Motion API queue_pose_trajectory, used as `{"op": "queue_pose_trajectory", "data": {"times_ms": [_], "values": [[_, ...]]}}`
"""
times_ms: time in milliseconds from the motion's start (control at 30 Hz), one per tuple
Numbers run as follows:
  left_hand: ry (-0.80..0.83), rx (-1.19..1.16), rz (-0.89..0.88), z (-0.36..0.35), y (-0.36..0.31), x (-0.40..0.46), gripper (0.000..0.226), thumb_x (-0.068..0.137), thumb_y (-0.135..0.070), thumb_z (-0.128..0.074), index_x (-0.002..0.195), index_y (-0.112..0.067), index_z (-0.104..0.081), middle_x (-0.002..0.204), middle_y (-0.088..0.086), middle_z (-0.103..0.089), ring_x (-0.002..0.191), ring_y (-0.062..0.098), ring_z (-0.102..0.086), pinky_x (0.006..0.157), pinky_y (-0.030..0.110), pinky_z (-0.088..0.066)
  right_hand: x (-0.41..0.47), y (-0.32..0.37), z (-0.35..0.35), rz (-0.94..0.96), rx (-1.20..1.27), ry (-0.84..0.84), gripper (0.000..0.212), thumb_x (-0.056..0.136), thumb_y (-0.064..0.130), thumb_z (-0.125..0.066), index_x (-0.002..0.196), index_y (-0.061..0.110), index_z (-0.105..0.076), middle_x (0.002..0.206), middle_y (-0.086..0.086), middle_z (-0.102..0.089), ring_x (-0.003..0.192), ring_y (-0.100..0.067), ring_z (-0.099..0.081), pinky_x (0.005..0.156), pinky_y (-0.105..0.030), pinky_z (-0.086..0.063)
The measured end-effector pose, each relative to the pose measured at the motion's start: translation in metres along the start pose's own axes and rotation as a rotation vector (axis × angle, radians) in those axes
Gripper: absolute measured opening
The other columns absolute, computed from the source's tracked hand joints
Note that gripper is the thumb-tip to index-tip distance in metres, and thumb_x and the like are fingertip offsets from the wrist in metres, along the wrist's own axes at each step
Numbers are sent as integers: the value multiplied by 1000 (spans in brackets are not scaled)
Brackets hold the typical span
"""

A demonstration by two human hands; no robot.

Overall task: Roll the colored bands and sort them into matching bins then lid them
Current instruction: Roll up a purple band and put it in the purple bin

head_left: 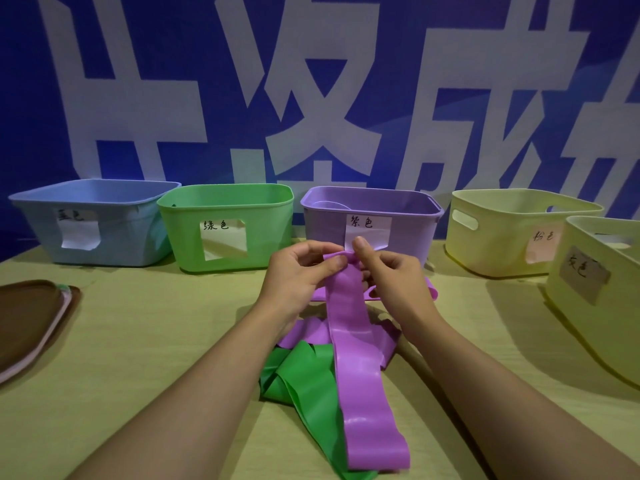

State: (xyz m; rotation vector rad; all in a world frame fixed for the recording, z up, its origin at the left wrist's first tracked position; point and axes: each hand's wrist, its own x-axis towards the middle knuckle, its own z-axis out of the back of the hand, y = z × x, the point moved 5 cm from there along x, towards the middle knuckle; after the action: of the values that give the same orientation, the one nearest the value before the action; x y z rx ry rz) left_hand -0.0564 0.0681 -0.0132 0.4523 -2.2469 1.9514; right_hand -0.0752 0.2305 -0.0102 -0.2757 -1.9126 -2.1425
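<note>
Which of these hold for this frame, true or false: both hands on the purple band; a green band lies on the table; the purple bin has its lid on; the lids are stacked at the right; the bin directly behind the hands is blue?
1. Both hands pinch the purple band. True: the left hand and the right hand hold its top end.
2. A green band lies on the table. True, partly under the purple one.
3. The purple bin has its lid on. False: it is open.
4. The lids are stacked at the right. False: they lie at the left edge.
5. The bin directly behind the hands is blue. False: it is the purple bin; the blue bin is far left.
</note>
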Motion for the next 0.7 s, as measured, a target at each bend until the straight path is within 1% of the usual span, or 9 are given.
{"op": "queue_pose_trajectory", "data": {"times_ms": [67,100,233,300,400,467,533,633,700], "values": [[-2,14,-3,0,0,0,21,76,-6,-83,95,-11,-78,100,13,-79,101,30,-75,89,41,-61,0,0,0,6,-28,-16,49,90,56,-66,84,9,-78,64,-4,-69,57,-8,-61,61,-26,-51],[-6,22,-7,0,0,0,19,79,-1,-82,94,-12,-78,99,13,-79,100,29,-75,88,39,-61,0,0,0,10,-37,-22,46,90,54,-68,83,10,-78,65,-4,-70,58,-7,-62,62,-28,-53],[-13,25,1,-1,0,-2,22,79,5,-81,87,-16,-79,94,10,-79,96,26,-76,84,35,-61,1,-1,-1,33,-18,-7,32,92,40,-72,84,9,-79,75,-15,-73,62,-11,-64,63,-30,-56],[-3,17,30,-1,2,-2,23,79,6,-81,87,-16,-79,95,8,-79,97,27,-75,85,38,-61,2,-3,-1,27,12,14,26,92,35,-73,88,10,-79,80,-13,-75,68,-13,-68,61,-27,-58],[18,-26,76,-3,3,-2,22,81,5,-80,93,-14,-77,99,9,-78,101,31,-74,90,45,-60,2,-5,-2,15,98,38,19,92,25,-74,94,7,-78,84,-10,-77,73,-12,-70,61,-22,-56],[39,-78,119,-5,4,-3,17,86,-2,-77,100,-11,-75,101,11,-77,96,28,-73,88,44,-60,4,-5,-1,25,136,44,16,91,19,-75,96,4,-77,86,-11,-77,74,-12,-69,64,-22,-56],[50,-86,183,-7,6,-5,16,92,-17,-74,105,-9,-73,99,11,-76,87,23,-72,74,36,-61,4,-5,0,45,149,46,14,90,15,-75,98,3,-76,87,-9,-77,75,-11,-69,68,-21,-56],[39,-33,286,-7,13,-7,44,89,-41,-74,111,-3,-74,89,14,-72,72,25,-68,56,29,-58,5,-4,2,70,145,43,7,89,13,-76,95,9,-77,85,-2,-78,76,-8,-69,69,-20,-56],[24,-22,302,-6,16,-7,48,87,-43,-76,110,0,-74,85,14,-70,63,22,-65,51,26,-55,5,-4,2,80,142,48,6,88,12,-77,94,12,-77,84,-1,-78,76,-7,-70,70,-20,-56]]}}
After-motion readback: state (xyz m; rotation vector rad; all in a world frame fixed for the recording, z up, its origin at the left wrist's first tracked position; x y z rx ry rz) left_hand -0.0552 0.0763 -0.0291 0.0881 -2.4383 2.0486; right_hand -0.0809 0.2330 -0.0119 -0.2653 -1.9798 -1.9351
